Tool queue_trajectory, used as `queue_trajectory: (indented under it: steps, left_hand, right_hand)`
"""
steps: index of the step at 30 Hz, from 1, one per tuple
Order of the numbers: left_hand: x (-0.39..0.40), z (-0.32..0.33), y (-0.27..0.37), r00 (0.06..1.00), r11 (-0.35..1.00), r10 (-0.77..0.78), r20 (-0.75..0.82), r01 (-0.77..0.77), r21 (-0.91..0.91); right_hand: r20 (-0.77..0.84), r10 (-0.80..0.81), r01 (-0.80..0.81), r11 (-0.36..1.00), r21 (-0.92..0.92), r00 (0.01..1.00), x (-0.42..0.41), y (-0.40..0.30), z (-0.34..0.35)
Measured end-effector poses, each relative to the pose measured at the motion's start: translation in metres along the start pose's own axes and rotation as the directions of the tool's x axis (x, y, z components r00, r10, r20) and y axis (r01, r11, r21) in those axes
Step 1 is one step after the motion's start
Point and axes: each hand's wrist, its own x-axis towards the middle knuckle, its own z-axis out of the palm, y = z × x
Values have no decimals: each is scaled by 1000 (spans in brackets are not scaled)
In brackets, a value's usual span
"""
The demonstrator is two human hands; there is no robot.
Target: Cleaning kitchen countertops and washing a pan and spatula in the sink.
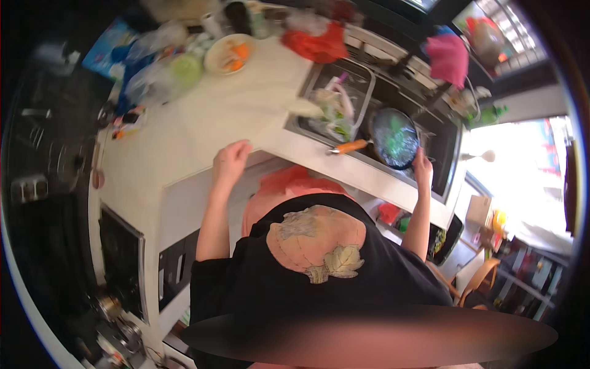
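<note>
My right hand [421,168] grips the near right rim of a dark frying pan [392,133] over the right sink basin [440,170]. The inside of the pan looks wet and shiny, with a green reflection. Its wooden handle [351,146] points left across the sink's front edge. My left hand [230,161] is by the counter's front edge, fingers curled, with nothing seen in it. Between the hands, a clear plastic bag with green vegetables [340,124] lies in the left basin. A pale, blurred long object [304,108] lies at that basin's left rim.
On the white countertop [184,138], a bowl with orange pieces [230,54] stands near plastic bags [159,83] and a green round item [185,69]. A red bag [318,42] lies behind the sink. A pink cloth [447,60] hangs near the faucet area. A wooden chair [479,281] stands at right.
</note>
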Motion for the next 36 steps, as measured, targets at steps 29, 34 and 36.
queue_trajectory:
  steps: [29, 34, 36]
  left_hand:
    - [-201, -339, -256, 798, 849, -510, -322, 528, -34]
    - [-195, -385, -252, 703, 804, -551, -450, 591, -61]
    - [-198, -398, -255, 668, 779, -575, -473, 623, -68]
  right_hand:
    - [-56, -713, 368, -425, 827, -699, -491, -836, 369]
    - [104, -622, 501, -506, 702, -776, -625, -975, 462]
    - [69, -588, 468, -563, 681, -806, -653, -1006, 507]
